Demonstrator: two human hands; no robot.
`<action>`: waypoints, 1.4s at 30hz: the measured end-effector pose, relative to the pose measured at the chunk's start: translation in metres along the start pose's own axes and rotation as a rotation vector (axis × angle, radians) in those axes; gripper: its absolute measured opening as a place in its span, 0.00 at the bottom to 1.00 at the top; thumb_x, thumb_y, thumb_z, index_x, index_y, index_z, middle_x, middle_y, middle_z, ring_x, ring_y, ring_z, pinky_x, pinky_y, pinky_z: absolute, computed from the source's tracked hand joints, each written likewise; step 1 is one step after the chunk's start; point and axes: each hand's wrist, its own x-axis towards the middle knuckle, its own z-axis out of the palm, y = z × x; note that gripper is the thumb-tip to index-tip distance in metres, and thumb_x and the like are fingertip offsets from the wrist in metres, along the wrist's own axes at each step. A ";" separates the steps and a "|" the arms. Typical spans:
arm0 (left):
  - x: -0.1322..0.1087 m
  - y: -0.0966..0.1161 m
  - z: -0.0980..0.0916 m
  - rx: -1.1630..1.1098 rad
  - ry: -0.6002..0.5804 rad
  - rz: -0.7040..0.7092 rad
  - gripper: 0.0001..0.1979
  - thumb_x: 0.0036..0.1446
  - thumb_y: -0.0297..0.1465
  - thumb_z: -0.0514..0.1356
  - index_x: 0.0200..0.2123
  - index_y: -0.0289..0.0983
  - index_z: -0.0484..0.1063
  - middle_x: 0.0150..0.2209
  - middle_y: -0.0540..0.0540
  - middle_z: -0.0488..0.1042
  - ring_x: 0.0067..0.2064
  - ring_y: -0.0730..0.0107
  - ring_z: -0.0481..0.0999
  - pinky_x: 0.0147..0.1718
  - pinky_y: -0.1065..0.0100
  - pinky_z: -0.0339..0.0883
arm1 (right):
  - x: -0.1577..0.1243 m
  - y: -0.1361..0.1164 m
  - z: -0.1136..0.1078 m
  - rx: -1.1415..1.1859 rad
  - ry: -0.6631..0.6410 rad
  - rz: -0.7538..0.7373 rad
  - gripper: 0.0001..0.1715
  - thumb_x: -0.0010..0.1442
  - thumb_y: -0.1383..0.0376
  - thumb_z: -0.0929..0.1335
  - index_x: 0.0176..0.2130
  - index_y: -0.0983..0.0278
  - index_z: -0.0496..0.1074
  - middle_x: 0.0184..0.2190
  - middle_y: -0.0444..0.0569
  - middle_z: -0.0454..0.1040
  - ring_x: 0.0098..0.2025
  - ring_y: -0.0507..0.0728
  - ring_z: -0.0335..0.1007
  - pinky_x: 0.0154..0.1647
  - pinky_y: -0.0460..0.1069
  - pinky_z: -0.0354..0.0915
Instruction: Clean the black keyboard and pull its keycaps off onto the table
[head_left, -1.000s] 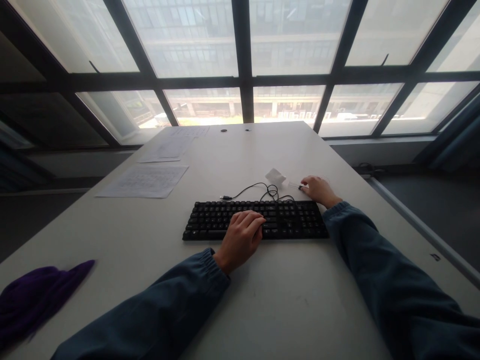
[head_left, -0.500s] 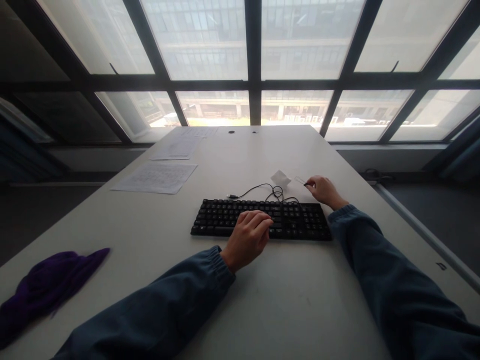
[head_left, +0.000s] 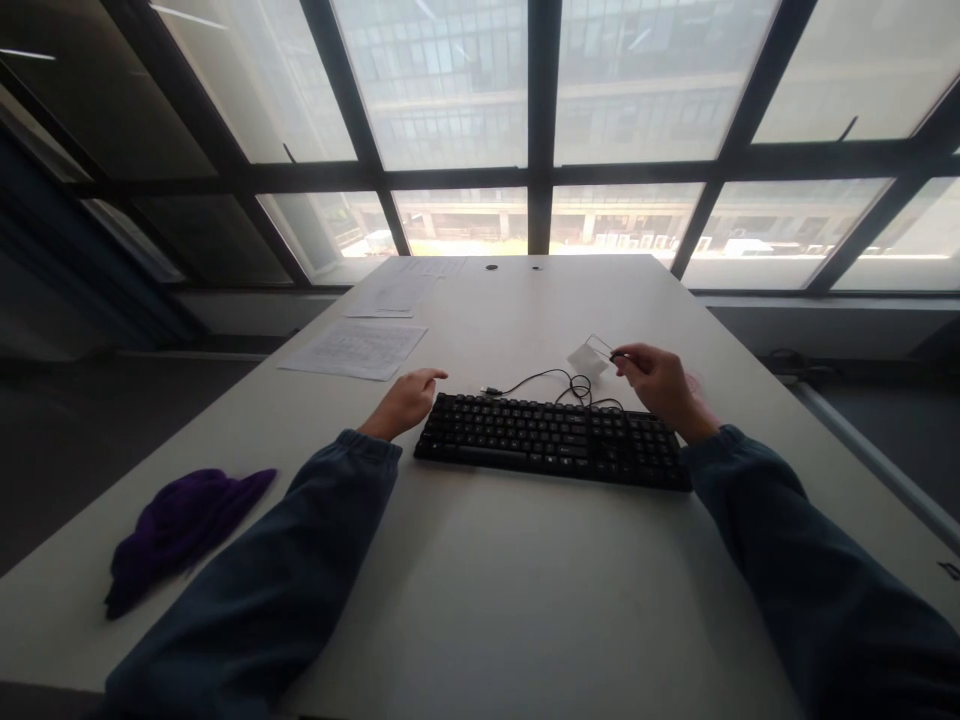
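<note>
A black keyboard (head_left: 510,435) lies on the white table, its thin cable (head_left: 547,374) coiled behind it and the USB plug (head_left: 491,391) near its back left. My left hand (head_left: 401,402) hovers by the keyboard's left end, index finger stretched out, holding nothing that I can see. Above the back right of the keyboard, my right hand (head_left: 656,378) pinches the black handle of a keycap puller (head_left: 602,347), whose thin wire loop points left. Behind that loop lies a small white square of paper (head_left: 587,361).
Printed sheets (head_left: 360,348) lie at the table's left and far left. A purple cloth (head_left: 191,525) rests near the left edge. Something pinkish (head_left: 697,385) shows partly behind my right wrist. Large windows (head_left: 465,90) stand beyond the table.
My left hand has left the middle of the keyboard and moved to its left end. My right hand has lifted the wire tool slightly. The whole view has shifted left.
</note>
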 end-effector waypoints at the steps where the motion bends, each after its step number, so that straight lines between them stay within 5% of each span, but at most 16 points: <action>1: -0.002 -0.009 0.003 -0.030 -0.018 -0.027 0.22 0.59 0.33 0.49 0.49 0.33 0.78 0.52 0.39 0.79 0.54 0.55 0.77 0.60 0.57 0.65 | -0.002 -0.004 0.003 0.007 -0.023 0.018 0.17 0.59 0.56 0.70 0.42 0.66 0.78 0.28 0.48 0.78 0.27 0.54 0.71 0.30 0.49 0.67; 5: -0.014 -0.025 0.016 -0.188 -0.066 -0.051 0.23 0.58 0.39 0.51 0.48 0.35 0.78 0.50 0.40 0.80 0.53 0.55 0.78 0.58 0.57 0.67 | -0.010 -0.017 0.012 0.052 -0.168 0.077 0.19 0.58 0.57 0.71 0.45 0.66 0.79 0.30 0.50 0.80 0.27 0.54 0.72 0.28 0.49 0.68; 10: -0.032 -0.022 0.016 -0.306 -0.086 -0.031 0.23 0.57 0.40 0.52 0.47 0.35 0.79 0.49 0.41 0.81 0.53 0.55 0.78 0.58 0.55 0.67 | -0.019 -0.044 0.017 0.087 -0.253 0.097 0.16 0.53 0.56 0.75 0.38 0.65 0.79 0.35 0.52 0.82 0.38 0.61 0.79 0.43 0.56 0.75; 16: -0.077 -0.014 0.015 -0.256 -0.117 -0.030 0.19 0.59 0.41 0.54 0.41 0.38 0.81 0.42 0.44 0.83 0.46 0.56 0.80 0.49 0.59 0.73 | -0.027 -0.091 0.026 -0.008 -0.392 0.004 0.11 0.56 0.58 0.74 0.37 0.63 0.80 0.33 0.50 0.81 0.35 0.59 0.77 0.39 0.54 0.74; 23: -0.100 0.025 0.006 -0.361 0.212 0.083 0.14 0.62 0.41 0.59 0.39 0.37 0.79 0.39 0.43 0.81 0.37 0.65 0.78 0.38 0.64 0.73 | -0.033 -0.119 0.084 -0.032 -0.490 -0.127 0.06 0.57 0.63 0.72 0.34 0.63 0.81 0.31 0.49 0.79 0.32 0.56 0.73 0.35 0.51 0.70; 27: -0.097 0.041 0.010 -0.627 0.264 0.037 0.15 0.59 0.43 0.65 0.38 0.36 0.78 0.37 0.44 0.81 0.37 0.65 0.78 0.39 0.64 0.75 | -0.037 -0.120 0.124 0.071 -0.544 -0.020 0.06 0.55 0.64 0.73 0.32 0.65 0.80 0.28 0.47 0.79 0.31 0.55 0.73 0.34 0.50 0.68; 31: -0.096 0.044 0.017 -0.882 0.272 -0.085 0.17 0.56 0.43 0.67 0.37 0.34 0.78 0.32 0.45 0.80 0.34 0.66 0.78 0.37 0.64 0.74 | -0.043 -0.117 0.148 0.222 -0.770 0.170 0.09 0.55 0.62 0.72 0.30 0.66 0.78 0.24 0.46 0.77 0.27 0.53 0.71 0.29 0.47 0.64; 35: -0.094 0.042 0.017 -1.034 0.213 -0.160 0.17 0.57 0.42 0.67 0.36 0.32 0.79 0.28 0.47 0.77 0.30 0.71 0.74 0.34 0.68 0.71 | -0.047 -0.116 0.162 0.270 -0.958 0.318 0.14 0.55 0.59 0.73 0.24 0.66 0.74 0.19 0.42 0.71 0.23 0.49 0.62 0.23 0.45 0.55; 42: -0.090 0.030 0.023 -1.302 0.177 -0.153 0.18 0.56 0.37 0.69 0.47 0.33 0.79 0.35 0.45 0.78 0.31 0.76 0.73 0.35 0.70 0.69 | -0.050 -0.113 0.168 0.449 -1.032 0.423 0.17 0.56 0.55 0.72 0.27 0.66 0.71 0.22 0.43 0.71 0.22 0.47 0.59 0.22 0.44 0.53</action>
